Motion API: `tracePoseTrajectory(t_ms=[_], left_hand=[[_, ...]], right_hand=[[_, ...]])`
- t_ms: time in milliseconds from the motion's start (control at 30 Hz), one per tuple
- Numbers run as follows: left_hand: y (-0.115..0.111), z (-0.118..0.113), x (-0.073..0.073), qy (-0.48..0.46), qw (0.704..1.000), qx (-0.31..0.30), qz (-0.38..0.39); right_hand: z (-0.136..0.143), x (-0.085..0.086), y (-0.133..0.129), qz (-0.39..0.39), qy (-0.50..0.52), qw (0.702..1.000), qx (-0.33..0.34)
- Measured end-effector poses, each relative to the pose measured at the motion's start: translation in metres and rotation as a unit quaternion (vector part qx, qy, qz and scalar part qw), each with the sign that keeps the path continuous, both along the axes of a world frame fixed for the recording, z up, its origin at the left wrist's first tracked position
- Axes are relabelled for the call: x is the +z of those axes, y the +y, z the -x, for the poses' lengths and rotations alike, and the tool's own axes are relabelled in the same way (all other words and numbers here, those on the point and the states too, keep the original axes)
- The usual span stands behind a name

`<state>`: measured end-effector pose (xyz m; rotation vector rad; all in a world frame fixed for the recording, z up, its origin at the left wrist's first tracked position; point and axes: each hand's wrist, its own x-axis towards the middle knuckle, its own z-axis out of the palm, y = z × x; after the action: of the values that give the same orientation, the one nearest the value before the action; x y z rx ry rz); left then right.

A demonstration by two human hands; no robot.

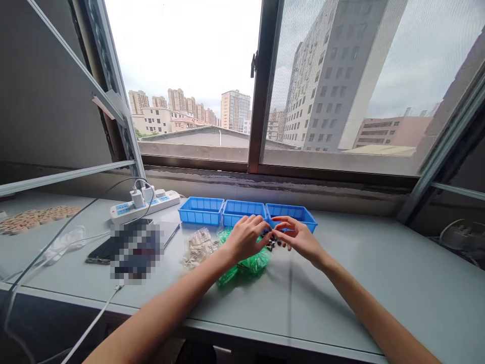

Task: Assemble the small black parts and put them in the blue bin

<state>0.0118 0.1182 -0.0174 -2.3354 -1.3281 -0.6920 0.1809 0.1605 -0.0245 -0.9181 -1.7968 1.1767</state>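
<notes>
My left hand (247,237) is closed in a pinch over a crumpled green plastic bag (254,263). Its fingertips meet those of my right hand (299,240), whose thumb and index finger are also pinched while the other fingers curve loosely. Whatever lies between the fingertips is too small to make out. Small dark parts (271,244) lie on the table just below the fingertips, by the bag's edge. Left of the green bag is a clear plastic bag (200,247) with whitish pieces. Behind the hands stand three blue bins (200,217) in a row, the right two partly hidden.
A white power strip (166,200) with plugged-in chargers sits at the back left. In front of it are a dark phone (100,253) and a partly blurred flat device. Cables (68,242) trail over the table's left side, near small tan pieces (38,218). A window frame (261,101) rises behind.
</notes>
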Motion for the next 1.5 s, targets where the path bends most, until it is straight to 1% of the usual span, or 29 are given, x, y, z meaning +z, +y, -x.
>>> tracePoseTrajectory(t_ms=[167,367,500,633,733,833,967,1000,1067,1167,1267,1333,1400,1467,1500], left_hand=[[0.0,-0.001,0.0,-0.015,1.0,-0.008,-0.014],[0.0,-0.003,0.0,-0.008,1.0,0.016,-0.009],[0.0,-0.003,0.002,-0.024,0.999,0.025,-0.005],[0.001,-0.001,0.003,-0.063,0.998,0.024,0.006],[0.002,0.0,0.001,-0.063,0.997,0.037,0.024],[0.003,0.0,-0.001,-0.034,0.998,0.042,0.042],[0.002,-0.002,-0.001,0.034,0.995,0.019,0.093],[0.001,-0.003,-0.001,0.055,0.993,0.016,0.106],[0.001,-0.004,0.0,0.086,0.989,0.017,0.12],[0.001,-0.004,0.001,0.092,0.988,0.019,0.124],[0.002,-0.003,-0.001,0.079,0.99,0.01,0.12],[0.003,-0.002,-0.002,0.072,0.991,0.003,0.113],[0.003,-0.002,-0.003,0.072,0.992,0.0,0.108],[0.004,-0.002,-0.004,0.071,0.992,0.0,0.105],[0.004,-0.002,-0.004,0.069,0.992,-0.001,0.104]], right_hand=[[0.005,0.002,0.0,0.08,0.061,0.995,0.012],[0.012,-0.001,-0.008,0.165,0.118,0.977,0.056],[0.014,0.0,-0.012,0.183,0.148,0.972,0.03],[0.013,0.003,-0.008,0.165,0.179,0.97,-0.017],[0.008,0.003,0.001,0.136,0.203,0.966,-0.08],[-0.001,0.001,0.012,0.104,0.227,0.954,-0.168],[-0.013,-0.002,0.026,0.059,0.244,0.924,-0.289],[-0.016,-0.003,0.028,0.038,0.233,0.922,-0.309],[-0.019,-0.005,0.031,-0.014,0.192,0.927,-0.322],[-0.02,-0.008,0.033,-0.067,0.133,0.941,-0.303],[-0.018,-0.007,0.031,-0.063,0.111,0.952,-0.278],[-0.017,-0.004,0.029,-0.046,0.118,0.964,-0.232],[-0.016,0.0,0.025,-0.034,0.125,0.978,-0.166],[-0.015,0.002,0.022,-0.045,0.101,0.987,-0.117],[-0.014,0.002,0.02,-0.066,0.069,0.99,-0.106]])
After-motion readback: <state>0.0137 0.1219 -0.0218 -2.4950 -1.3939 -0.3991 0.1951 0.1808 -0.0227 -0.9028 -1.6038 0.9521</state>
